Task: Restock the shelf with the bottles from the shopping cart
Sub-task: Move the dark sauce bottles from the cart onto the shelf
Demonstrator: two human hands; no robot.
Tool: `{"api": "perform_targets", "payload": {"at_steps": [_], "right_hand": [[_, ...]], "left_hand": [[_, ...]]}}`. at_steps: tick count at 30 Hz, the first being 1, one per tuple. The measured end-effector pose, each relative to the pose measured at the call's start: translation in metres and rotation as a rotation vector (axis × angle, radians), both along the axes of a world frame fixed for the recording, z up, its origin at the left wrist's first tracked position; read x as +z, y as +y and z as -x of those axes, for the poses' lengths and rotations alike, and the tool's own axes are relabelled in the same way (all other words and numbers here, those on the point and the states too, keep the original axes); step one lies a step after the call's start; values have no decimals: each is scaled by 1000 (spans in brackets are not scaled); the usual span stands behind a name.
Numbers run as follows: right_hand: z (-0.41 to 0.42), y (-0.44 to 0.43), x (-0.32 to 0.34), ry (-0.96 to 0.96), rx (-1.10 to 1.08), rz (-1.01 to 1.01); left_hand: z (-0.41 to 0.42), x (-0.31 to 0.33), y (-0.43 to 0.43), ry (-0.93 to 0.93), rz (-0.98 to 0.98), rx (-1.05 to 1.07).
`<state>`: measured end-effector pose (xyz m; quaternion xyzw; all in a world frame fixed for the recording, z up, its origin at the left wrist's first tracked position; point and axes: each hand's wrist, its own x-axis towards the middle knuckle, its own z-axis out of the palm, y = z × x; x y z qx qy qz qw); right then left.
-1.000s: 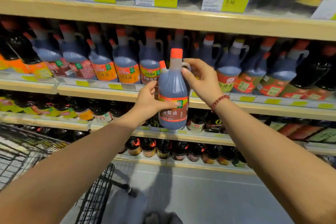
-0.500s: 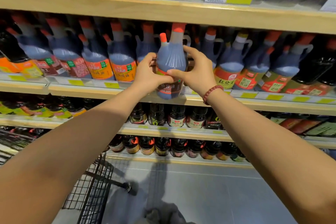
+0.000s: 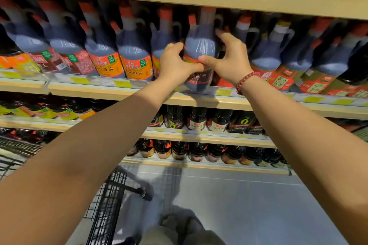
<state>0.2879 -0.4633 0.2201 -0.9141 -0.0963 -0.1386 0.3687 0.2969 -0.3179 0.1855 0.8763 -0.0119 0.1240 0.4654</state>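
I saw both hands on the dark plastic jug [image 3: 200, 49] with the red cap and red-brown label, at the centre of the frame. The left hand [image 3: 175, 63] was curled round its left flank, thumb across the label. The right hand [image 3: 229, 59], a red bead bracelet [image 3: 244, 81] at its wrist, gripped the other side, thumb on the label's top edge and fingers bent round toward the handle. The dark plastic jug stood roughly upright with its base at the front lip of the pale wooden shelf [image 3: 119, 90], between orange-labelled jugs [image 3: 135, 53] on the left and red-labelled jugs [image 3: 266, 59] on the right. I could not tell whether it bore on the board. A black wire shopping cart [image 3: 107, 205] sat at lower left.
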Motion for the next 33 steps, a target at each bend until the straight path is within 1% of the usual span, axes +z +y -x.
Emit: {"api": "perform_targets", "payload": {"at_steps": [4,7,13,18,25,28,33], "right_hand": [[-4,-3,-5,-32,-17,-6],[-6,-3,-8,-35,-10,12],[-12,3,-9,-48,2,5],[-24,3,-9,-55,13,81],[-22,2,-24,-76,14,120],[-17,2,-34,-87,22,97],[-16,1,-43,-89,33,25]], "left_hand": [[-2,-2,-6,-93,-70,29],[-2,-7,-6,-134,-71,38],[-6,-8,-9,-133,-29,99],[-12,-7,-13,-134,-18,163],[-8,-25,-13,-199,-42,121],[-5,-38,-13,-218,-51,115],[-2,-41,-14,-205,-72,107]]}}
